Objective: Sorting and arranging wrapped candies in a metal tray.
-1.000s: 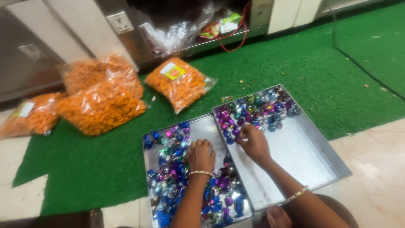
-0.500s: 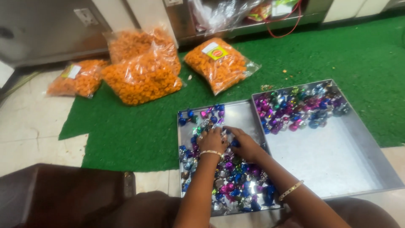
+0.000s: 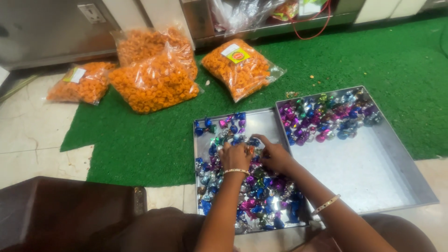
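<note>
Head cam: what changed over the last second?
The right hand came off the right tray and its sweets, crossing to the left tray beside the left hand; both now work in the pile of foil-wrapped sweets. A firm grasp can't be seen. Trays, orange snack bags and green mat look unmoved.

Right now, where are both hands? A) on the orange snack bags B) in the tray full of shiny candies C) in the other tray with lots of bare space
B: the left hand and right hand both rest among the foil-wrapped candies in the nearer tray.
</note>
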